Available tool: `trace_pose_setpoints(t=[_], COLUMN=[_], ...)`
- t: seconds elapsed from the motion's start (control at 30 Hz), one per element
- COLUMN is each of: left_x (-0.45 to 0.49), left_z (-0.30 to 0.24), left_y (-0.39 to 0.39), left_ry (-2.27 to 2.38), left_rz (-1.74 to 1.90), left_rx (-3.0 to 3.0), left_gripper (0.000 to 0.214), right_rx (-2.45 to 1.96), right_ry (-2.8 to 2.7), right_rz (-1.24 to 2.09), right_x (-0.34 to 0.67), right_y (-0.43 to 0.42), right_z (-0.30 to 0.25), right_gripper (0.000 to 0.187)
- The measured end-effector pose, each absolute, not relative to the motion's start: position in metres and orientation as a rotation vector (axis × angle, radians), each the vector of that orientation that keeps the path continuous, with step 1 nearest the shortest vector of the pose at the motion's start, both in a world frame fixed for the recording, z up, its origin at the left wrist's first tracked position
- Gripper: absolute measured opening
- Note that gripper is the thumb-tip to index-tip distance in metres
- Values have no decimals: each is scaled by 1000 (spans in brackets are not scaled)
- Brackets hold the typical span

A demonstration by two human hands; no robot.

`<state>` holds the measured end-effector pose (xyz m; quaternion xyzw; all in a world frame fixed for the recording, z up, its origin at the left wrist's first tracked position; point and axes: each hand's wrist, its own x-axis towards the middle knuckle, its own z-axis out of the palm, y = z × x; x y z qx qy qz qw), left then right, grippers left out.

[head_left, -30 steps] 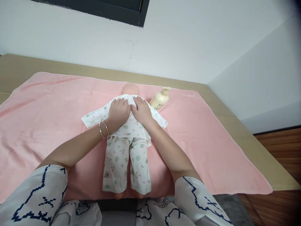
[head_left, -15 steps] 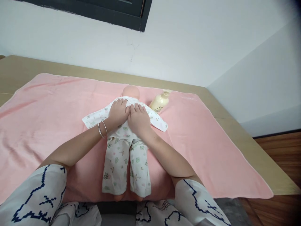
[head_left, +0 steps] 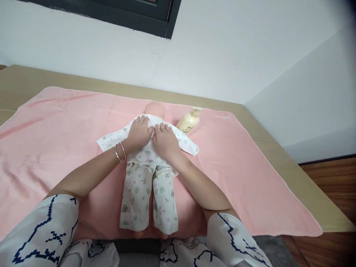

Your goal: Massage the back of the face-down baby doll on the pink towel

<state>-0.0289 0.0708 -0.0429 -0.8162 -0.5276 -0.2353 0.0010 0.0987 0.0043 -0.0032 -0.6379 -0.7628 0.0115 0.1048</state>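
A baby doll (head_left: 155, 109) lies stretched out, its smooth head away from me and its feet towards me. It wears a white patterned top (head_left: 147, 155) with the sleeves spread sideways, and matching trousers (head_left: 137, 198). My left hand (head_left: 139, 132), with bangles at the wrist, rests flat on the left side of the top's chest or back area; which one I cannot tell. Flat on the other side of the top lies my right hand (head_left: 165, 142). Both hands hold nothing, and a small gap separates them.
Under the doll a pink blanket (head_left: 236, 178) covers much of the wooden table (head_left: 264, 148). A cream pump bottle (head_left: 189, 121) lies tilted on the blanket, beyond the doll's right-hand sleeve. Behind the table rises a white wall (head_left: 211, 55) with a dark frame (head_left: 139, 22).
My hands have moved slightly apart on the doll's top, the right one a little to the right. The doll and the bottle stay in place.
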Motion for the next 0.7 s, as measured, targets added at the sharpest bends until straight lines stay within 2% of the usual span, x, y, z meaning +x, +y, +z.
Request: trace_pose_setpoints(t=[0.27,0.53,0.7], left_x=[-10,-26,-25], left_z=[-30,-35,-49], left_y=[7,60,67], left_ry=[-1564,-1687,-1626], left_rz=[-714,-771,-912], left_rx=[-2399,-2555,-2518], left_gripper=[48,50,52], right_rx=[-1817,-1805,-1751], right_ry=[-2082,-2330,-2279], right_rz=[205,22,54], right_x=[125,99,108], right_y=[43,-11,6], right_z=[-12,6,0], right_gripper=[57,54,54])
